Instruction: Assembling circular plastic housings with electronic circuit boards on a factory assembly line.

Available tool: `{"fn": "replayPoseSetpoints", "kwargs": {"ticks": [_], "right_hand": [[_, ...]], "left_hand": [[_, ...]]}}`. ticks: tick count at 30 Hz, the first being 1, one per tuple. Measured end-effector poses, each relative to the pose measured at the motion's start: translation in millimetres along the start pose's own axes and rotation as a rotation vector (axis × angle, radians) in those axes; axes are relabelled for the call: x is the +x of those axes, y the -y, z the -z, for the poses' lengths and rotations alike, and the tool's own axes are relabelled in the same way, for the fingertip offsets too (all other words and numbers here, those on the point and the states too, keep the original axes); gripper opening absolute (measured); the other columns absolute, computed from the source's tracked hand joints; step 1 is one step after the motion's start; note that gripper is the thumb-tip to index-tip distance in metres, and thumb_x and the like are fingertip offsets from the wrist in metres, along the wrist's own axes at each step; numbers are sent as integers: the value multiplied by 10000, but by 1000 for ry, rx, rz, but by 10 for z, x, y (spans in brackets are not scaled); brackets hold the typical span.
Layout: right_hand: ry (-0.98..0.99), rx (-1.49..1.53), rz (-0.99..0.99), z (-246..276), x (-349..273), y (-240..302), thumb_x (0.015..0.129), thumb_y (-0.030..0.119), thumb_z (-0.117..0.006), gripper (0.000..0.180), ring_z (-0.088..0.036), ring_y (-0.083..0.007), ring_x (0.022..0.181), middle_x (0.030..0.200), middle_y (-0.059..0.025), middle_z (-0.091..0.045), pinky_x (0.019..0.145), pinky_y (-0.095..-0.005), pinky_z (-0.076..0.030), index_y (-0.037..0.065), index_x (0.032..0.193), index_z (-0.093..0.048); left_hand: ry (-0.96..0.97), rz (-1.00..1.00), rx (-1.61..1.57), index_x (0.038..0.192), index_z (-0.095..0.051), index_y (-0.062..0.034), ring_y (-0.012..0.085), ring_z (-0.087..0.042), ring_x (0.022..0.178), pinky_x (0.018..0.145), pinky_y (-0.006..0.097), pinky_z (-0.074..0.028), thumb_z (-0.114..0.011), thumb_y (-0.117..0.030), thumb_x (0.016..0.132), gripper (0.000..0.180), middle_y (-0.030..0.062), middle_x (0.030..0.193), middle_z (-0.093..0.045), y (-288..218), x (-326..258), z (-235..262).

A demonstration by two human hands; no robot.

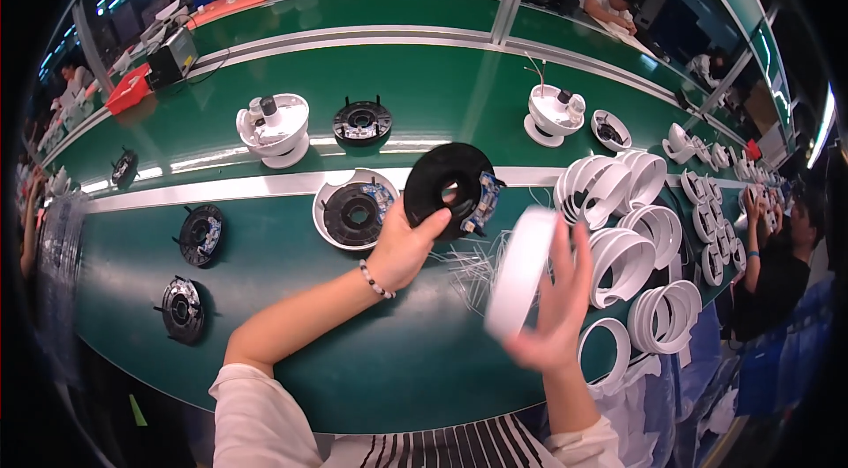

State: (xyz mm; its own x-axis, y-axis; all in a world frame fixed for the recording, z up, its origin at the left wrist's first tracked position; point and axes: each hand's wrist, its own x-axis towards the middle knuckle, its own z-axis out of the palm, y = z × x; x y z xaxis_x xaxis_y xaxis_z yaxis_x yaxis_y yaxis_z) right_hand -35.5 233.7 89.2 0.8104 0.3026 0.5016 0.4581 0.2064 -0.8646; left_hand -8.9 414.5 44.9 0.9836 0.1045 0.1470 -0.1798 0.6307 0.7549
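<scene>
My left hand [402, 249], with a beaded bracelet at the wrist, grips a round black disc-shaped part [427, 175] with a hole in its middle and a blue circuit board at its right edge. In my right hand [558, 313] is a white plastic ring [514, 278], tilted on edge and smeared by motion. The disc and the ring are apart. Just left of the disc, a white round housing [322, 225] lies on the table with a similar black part inside. Thin clear strips [465, 269] lie scattered between my hands.
Several white rings [618, 260] stand stacked at the right. Black disc parts [201, 235] lie at the left. Beyond a pale rail sit white dome housings [281, 128] and another black part [362, 121]. A co-worker [782, 247] is at the far right.
</scene>
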Motion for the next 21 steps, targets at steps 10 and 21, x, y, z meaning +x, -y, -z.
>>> {"fn": "replayPoseSetpoints", "kwargs": {"ticks": [10, 21], "right_hand": [[-20, 232, -149, -81, 185, -357, 541, 116, -749, 1077, -317, -283, 1183, 1330, -253, -151, 957, -370, -302, 1, 1311, -5], [-46, 321, -138, 19, 221, -327, 524, 136, -742, 1006, -318, -280, 1182, 1310, -240, -188, 960, -362, -300, -17, 1283, -99]], "left_hand": [[719, 672, -360, 1353, 4, -207, 226, -218, 1246, 944, 457, -277, -593, -215, 692, 891, 28, 1379, -137, -285, -63, 42], [381, 692, -167, 1322, -211, -110, 238, -345, 1174, 922, 482, -301, -372, -525, 801, 685, 89, 1304, -311, -83, -23, -13]]}}
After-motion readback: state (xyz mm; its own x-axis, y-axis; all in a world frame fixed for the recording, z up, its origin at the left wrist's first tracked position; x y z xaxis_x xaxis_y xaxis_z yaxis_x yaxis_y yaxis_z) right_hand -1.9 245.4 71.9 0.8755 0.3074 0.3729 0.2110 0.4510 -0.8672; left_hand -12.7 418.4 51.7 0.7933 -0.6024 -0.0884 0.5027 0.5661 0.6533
